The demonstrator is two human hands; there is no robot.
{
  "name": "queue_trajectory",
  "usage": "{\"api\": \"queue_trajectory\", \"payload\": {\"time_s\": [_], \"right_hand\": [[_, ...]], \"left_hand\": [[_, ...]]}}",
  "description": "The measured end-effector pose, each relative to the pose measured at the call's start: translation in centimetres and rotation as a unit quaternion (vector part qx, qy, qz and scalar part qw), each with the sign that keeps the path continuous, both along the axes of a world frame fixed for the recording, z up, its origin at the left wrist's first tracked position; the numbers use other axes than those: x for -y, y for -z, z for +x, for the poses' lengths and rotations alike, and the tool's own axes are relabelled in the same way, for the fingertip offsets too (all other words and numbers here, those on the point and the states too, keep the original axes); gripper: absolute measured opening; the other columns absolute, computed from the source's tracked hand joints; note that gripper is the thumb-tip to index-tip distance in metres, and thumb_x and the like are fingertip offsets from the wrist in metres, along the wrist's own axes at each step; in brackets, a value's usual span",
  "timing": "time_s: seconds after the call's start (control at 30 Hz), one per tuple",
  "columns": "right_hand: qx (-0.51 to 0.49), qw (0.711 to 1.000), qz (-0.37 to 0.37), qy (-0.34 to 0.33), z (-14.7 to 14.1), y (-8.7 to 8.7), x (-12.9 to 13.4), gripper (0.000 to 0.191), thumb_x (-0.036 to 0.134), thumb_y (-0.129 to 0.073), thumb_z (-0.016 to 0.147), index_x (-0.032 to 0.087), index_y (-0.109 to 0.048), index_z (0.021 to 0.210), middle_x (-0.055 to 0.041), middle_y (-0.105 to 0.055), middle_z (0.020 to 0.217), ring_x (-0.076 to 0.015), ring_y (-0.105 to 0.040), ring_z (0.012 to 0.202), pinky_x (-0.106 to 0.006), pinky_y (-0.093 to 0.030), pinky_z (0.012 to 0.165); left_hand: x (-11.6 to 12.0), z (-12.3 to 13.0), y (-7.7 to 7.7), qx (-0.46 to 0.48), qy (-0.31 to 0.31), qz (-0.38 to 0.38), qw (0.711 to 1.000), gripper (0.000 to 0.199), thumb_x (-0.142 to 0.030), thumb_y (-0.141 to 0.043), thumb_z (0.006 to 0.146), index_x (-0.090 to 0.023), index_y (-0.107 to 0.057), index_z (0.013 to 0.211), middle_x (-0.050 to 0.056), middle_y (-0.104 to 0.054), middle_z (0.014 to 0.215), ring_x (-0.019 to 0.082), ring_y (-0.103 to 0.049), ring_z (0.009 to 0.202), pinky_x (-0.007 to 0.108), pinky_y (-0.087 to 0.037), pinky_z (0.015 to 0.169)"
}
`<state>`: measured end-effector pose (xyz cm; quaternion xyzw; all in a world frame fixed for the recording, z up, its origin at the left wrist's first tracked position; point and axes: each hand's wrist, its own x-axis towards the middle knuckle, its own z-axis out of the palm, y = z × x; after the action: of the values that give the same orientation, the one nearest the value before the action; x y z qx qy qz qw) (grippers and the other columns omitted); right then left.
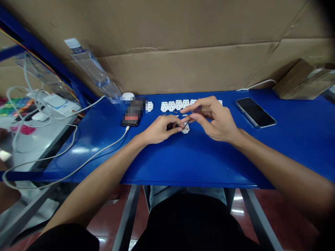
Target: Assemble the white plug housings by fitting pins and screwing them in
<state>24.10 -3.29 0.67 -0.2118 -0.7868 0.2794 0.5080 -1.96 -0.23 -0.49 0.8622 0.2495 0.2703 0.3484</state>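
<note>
A small white plastic part (186, 129) is at the middle of the blue table. My left hand (162, 129) has its thumb and fingers pinched together at the part's left edge. In my right hand (218, 120) is a screwdriver (196, 110) with a dark purple handle, its thin shaft slanting down to the left towards the part. Its tip is close to the left fingertips; whether it touches a screw cannot be made out. Behind the hands stands a row of similar white plastic parts (171, 106), partly covered by my right hand. Tiny metal pieces (176, 112) lie before the row.
Left of the hands lies a phone (134, 113) with a white cable (104, 148) running across the table. A clear plastic bottle (95, 71) leans behind it. Another phone (255, 112) and a cardboard box (305, 80) are on the right. Cardboard (167, 69) walls the back.
</note>
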Motion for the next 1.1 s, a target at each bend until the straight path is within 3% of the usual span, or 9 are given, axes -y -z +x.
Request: {"api": "queue_trajectory", "payload": {"time_s": [0.4,0.77,0.97,1.1], "right_hand": [[-0.006,1.0,-0.016,-0.004,-0.34,-0.17,0.27,0.025,0.03,-0.07,0.115,0.029,-0.066,0.14,-0.0021,-0.082,0.131,-0.0179,-0.089,0.107,-0.03,-0.075,0.095],[0.016,1.0,-0.004,0.007,-0.47,0.39,0.09,0.027,0.038,-0.068,0.116,0.03,-0.065,0.141,-0.004,-0.083,0.132,-0.018,-0.09,0.106,-0.031,-0.076,0.096],[0.02,0.995,0.07,0.063,-0.62,0.64,-0.01,0.032,0.032,-0.073,0.113,0.031,-0.072,0.145,-0.0024,-0.086,0.13,-0.0176,-0.09,0.103,-0.03,-0.076,0.094],[0.032,0.995,0.073,0.062,-0.45,0.66,-0.14,0.039,0.032,-0.07,0.113,0.032,-0.07,0.152,-0.0032,-0.086,0.132,-0.0186,-0.089,0.104,-0.031,-0.077,0.093]], "left_hand": [[-0.01,0.35,0.16,-0.019,0.005,0.044,0.999,0.012,-0.026,-0.069,0.114,-0.022,-0.079,0.11,0.004,-0.083,0.107,0.018,-0.074,0.095,0.034,-0.054,0.09],[-0.14,0.25,0.67,-0.029,-0.019,0.046,0.998,0.014,-0.031,-0.071,0.112,-0.022,-0.081,0.107,0.007,-0.08,0.106,0.022,-0.074,0.096,0.036,-0.055,0.083],[-0.3,-0.07,0.34,-0.011,-0.012,0.067,0.998,0.011,-0.029,-0.076,0.108,-0.021,-0.081,0.104,0.006,-0.078,0.101,0.02,-0.071,0.089,0.034,-0.055,0.082],[-0.35,-0.46,-0.13,-0.032,-0.001,0.072,0.997,0.009,-0.028,-0.082,0.103,-0.022,-0.083,0.109,0.004,-0.073,0.101,0.016,-0.064,0.08,0.031,-0.053,0.076]]}}
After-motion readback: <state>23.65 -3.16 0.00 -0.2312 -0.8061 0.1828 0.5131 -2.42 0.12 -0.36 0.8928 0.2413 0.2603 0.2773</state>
